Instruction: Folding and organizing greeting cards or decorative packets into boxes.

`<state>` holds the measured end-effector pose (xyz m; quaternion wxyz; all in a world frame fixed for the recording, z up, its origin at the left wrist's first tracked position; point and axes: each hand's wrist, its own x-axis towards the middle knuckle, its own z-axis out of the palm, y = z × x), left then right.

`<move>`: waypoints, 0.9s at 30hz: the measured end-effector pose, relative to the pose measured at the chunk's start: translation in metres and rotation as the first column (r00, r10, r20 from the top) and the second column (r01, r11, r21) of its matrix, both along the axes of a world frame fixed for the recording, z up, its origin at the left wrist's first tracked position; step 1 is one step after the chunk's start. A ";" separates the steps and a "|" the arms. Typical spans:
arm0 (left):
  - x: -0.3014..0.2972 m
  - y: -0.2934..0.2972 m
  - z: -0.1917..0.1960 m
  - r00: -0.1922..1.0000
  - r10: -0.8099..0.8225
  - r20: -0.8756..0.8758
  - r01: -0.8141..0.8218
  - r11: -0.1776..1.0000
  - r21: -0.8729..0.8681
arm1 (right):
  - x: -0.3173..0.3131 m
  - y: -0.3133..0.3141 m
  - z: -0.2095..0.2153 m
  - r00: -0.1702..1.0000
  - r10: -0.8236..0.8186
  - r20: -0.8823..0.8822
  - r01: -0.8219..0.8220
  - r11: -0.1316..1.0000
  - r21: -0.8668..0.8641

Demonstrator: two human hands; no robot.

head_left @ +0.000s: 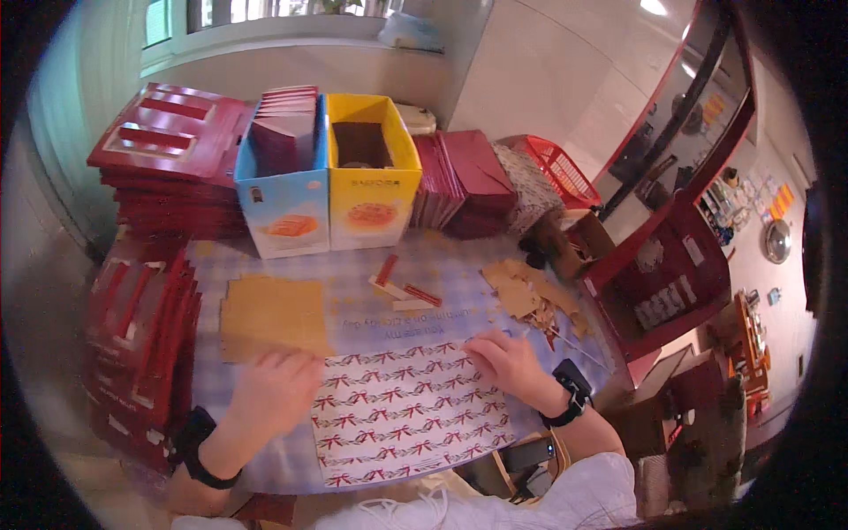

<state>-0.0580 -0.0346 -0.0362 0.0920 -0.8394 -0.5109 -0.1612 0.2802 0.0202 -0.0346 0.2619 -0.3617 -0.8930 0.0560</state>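
A white sheet printed with rows of red bows (406,411) lies flat on the table in front of me. My left hand (274,389) rests on its left edge, fingers curled down, near a tan card sheet (272,314). My right hand (508,360) presses on the sheet's upper right corner, fingers bent onto the paper. Both wrists wear dark bands. Neither hand lifts anything.
A blue carton (287,190) and a yellow carton (374,172) stand at the table's back. Stacks of dark red box parts (172,150) fill the left and back. Tan paper scraps (530,296) lie at the right, small red strips (402,287) mid-table. A red basket (561,168) sits behind.
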 end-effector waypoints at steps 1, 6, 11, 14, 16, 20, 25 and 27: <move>0.003 -0.003 -0.001 0.988 -0.135 0.069 0.139 0.988 -0.062 | 0.005 -0.002 -0.005 1.000 -0.003 0.021 0.002 0.999 0.040; 0.013 -0.006 0.012 0.929 -0.345 0.134 0.367 0.905 -0.214 | 0.016 -0.003 -0.011 0.995 0.008 0.100 -0.019 0.994 0.103; 0.012 -0.005 0.005 0.945 -0.311 0.102 0.328 0.891 -0.315 | 0.021 -0.003 -0.019 0.986 0.083 0.144 -0.101 0.988 0.121; 0.010 -0.004 0.002 0.948 -0.301 0.107 0.319 0.862 -0.395 | 0.020 0.000 -0.020 0.984 0.118 0.133 -0.137 0.981 0.140; 0.010 -0.005 0.003 0.948 -0.302 0.101 0.317 0.866 -0.388 | 0.022 0.000 -0.019 0.978 0.125 0.164 -0.148 0.980 0.135; 0.009 -0.005 0.005 0.951 -0.293 0.094 0.307 0.876 -0.371 | 0.019 0.002 -0.017 0.974 0.140 0.176 -0.172 0.968 0.183; 0.011 -0.005 0.005 0.955 -0.278 0.100 0.296 0.889 -0.350 | 0.018 0.003 -0.016 0.974 0.161 0.160 -0.188 0.968 0.169; 0.011 -0.006 0.005 0.957 -0.272 0.104 0.291 0.889 -0.354 | 0.018 0.003 -0.015 0.974 0.168 0.151 -0.193 0.967 0.169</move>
